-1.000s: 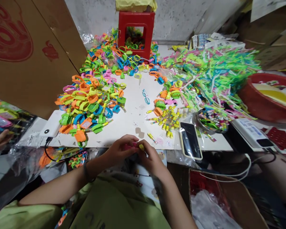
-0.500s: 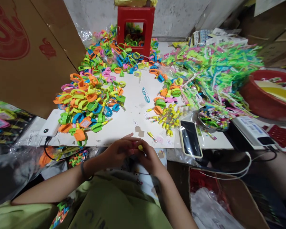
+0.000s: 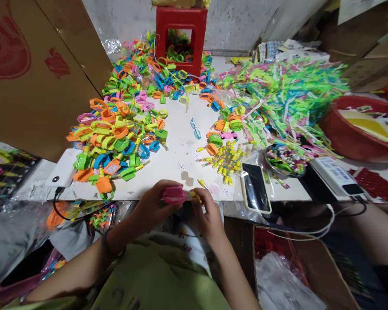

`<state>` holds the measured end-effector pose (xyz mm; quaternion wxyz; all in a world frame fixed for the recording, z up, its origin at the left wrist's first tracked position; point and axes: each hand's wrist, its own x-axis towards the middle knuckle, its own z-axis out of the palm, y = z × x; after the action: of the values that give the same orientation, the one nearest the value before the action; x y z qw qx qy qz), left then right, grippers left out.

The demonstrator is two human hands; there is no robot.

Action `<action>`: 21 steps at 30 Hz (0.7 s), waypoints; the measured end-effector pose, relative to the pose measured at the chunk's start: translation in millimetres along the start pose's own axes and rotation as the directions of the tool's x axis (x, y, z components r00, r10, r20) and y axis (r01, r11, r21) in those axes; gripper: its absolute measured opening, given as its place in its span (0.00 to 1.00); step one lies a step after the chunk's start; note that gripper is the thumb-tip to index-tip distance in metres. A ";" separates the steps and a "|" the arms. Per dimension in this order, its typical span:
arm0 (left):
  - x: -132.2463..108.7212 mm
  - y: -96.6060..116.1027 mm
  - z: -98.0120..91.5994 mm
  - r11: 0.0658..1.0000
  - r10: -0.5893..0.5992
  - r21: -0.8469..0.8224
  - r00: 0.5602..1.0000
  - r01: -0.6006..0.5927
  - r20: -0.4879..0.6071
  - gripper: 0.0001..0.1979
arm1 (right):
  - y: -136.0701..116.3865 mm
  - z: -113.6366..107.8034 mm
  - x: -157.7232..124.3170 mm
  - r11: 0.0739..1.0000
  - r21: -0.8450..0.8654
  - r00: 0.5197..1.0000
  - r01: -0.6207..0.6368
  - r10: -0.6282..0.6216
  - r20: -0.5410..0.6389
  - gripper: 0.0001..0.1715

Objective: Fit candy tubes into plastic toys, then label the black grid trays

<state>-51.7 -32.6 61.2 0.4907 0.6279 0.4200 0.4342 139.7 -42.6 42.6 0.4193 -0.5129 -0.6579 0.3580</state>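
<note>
My left hand (image 3: 157, 202) grips a pink toy watch (image 3: 174, 195) just over the table's front edge. Close beside it, my right hand (image 3: 208, 213) pinches a small yellow-capped tube (image 3: 195, 196), most of it hidden by the fingers. Another yellow-capped tube (image 3: 203, 184) lies on the white table (image 3: 174, 159) behind my right hand. Further back is a heap of such yellow-capped tubes (image 3: 226, 161). A big pile of colourful toy watches (image 3: 116, 142) spreads to the left, some with tubes in them.
Small blue toy glasses (image 3: 195, 128) lie mid-table. A phone (image 3: 256, 187), a bowl of small pieces (image 3: 286, 159) and a red basin (image 3: 358, 129) are on the right. A red stool (image 3: 197, 43) stands at the back, a cardboard box (image 3: 51, 99) at the left.
My hands have moved slightly apart. The pink toy watch, mostly covered before, now shows in my left hand, and the yellow-capped piece stays in my right fingers.
</note>
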 end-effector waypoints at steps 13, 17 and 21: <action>2.8 16.9 6.2 0.978 0.093 0.192 0.994 -0.081 -0.058 0.34 | -12.3 4.5 -6.0 0.956 -0.129 0.936 0.263 -0.285 -0.207 0.10; 0.4 14.0 7.6 0.987 0.052 0.158 0.996 -0.039 -0.078 0.33 | -17.0 0.0 -4.9 0.929 -0.216 0.933 0.299 -0.332 -0.136 0.10; 0.2 3.0 7.1 0.991 -0.124 0.042 0.989 0.128 -0.078 0.35 | -18.0 -5.7 -3.1 0.853 -0.429 0.945 0.298 -0.326 0.009 0.02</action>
<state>-44.6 -34.7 63.1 0.4862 0.5948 0.4871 0.4154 138.6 -49.3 60.5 0.3710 -0.4893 -0.7806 0.1169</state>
